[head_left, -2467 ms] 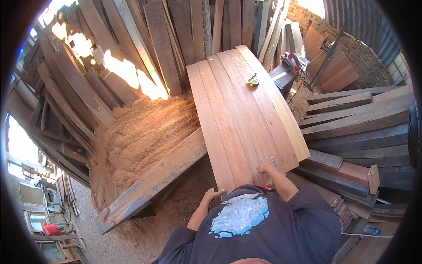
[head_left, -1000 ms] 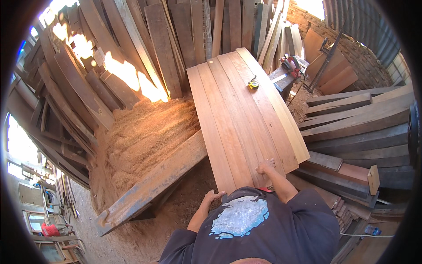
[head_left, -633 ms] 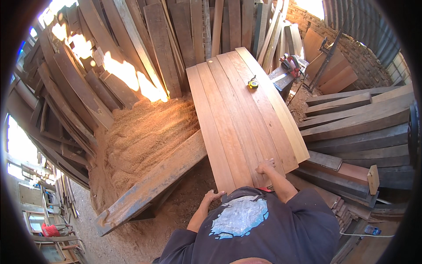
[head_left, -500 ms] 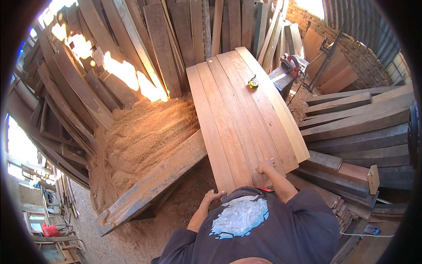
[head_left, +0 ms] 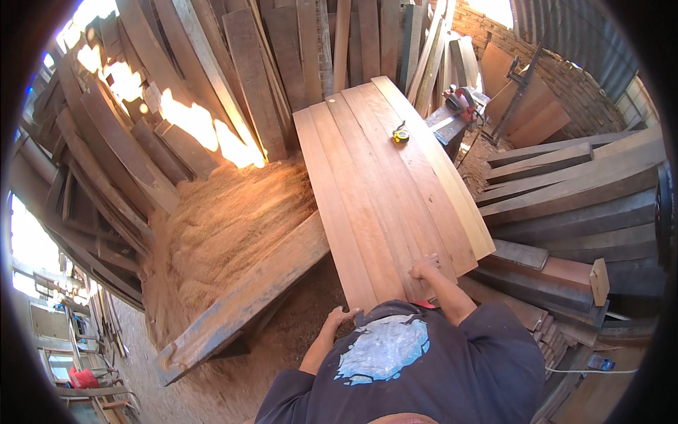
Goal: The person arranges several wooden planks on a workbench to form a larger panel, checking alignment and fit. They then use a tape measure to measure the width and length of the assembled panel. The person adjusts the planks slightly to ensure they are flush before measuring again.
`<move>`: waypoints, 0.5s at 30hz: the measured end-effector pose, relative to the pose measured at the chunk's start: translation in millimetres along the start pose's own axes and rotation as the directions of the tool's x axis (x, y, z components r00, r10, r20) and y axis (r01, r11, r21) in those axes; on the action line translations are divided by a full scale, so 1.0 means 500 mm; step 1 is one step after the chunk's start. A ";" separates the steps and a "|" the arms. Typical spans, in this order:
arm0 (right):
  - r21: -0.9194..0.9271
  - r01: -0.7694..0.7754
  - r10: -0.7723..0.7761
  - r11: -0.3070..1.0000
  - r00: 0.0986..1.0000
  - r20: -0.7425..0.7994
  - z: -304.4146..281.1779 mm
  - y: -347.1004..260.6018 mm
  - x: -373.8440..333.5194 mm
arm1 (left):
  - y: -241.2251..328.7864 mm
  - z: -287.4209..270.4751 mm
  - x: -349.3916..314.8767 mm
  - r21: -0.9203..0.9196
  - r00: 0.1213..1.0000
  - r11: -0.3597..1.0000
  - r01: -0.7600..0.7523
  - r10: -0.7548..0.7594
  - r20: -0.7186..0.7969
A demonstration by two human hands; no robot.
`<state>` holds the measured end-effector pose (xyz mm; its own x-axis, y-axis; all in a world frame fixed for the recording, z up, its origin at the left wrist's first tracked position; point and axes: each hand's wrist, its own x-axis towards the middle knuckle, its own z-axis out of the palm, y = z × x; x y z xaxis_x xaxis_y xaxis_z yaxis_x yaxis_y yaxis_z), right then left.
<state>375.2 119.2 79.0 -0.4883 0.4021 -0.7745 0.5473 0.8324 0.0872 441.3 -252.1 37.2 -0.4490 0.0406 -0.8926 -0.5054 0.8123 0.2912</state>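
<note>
Several long wooden boards [head_left: 374, 191] lie side by side in front of me, sloping away toward the back. Most are reddish brown, and a paler board [head_left: 452, 180] runs along the right side. At the near left corner, my left hand [head_left: 342, 316] is closed at the end of the leftmost board [head_left: 332, 219]; some of its fingers are hidden. My right hand [head_left: 425, 268] rests on top of the boards near their close end, fingers apart and holding nothing. A yellow and black tape measure [head_left: 400, 134] sits farther up on the boards. Something red [head_left: 424, 304] shows partly beside my shirt.
A thick beam [head_left: 244, 300] slants at the left, beside a sawdust heap [head_left: 233, 226]. Planks [head_left: 254, 78] lean upright along the back. A red and black power tool [head_left: 462, 102] stands on a beam beyond the boards. Stacked timber [head_left: 579, 201] fills the right side.
The whole view has shifted slightly, so the boards and tape measure appear a little farther left. Both hands keep their places on the boards.
</note>
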 end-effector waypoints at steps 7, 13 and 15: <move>0.046 0.002 0.001 0.999 0.998 -0.063 -0.002 -0.017 -0.023 | -0.005 -0.017 -0.016 0.003 1.000 1.000 -0.001 0.001 0.025; -0.052 0.013 -0.016 0.999 0.999 -0.052 0.022 -0.006 0.023 | 0.015 -0.013 -0.026 0.012 1.000 1.000 0.015 -0.015 -0.005; -0.045 -0.005 0.004 0.999 1.000 -0.013 0.017 -0.004 0.025 | 0.017 -0.007 -0.019 -0.018 0.999 0.999 0.032 -0.031 0.011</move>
<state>373.9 119.2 63.9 -0.4946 0.4103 -0.7661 0.5184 0.8468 0.1188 438.8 -247.8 49.3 -0.4246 0.0216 -0.9051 -0.5322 0.8028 0.2688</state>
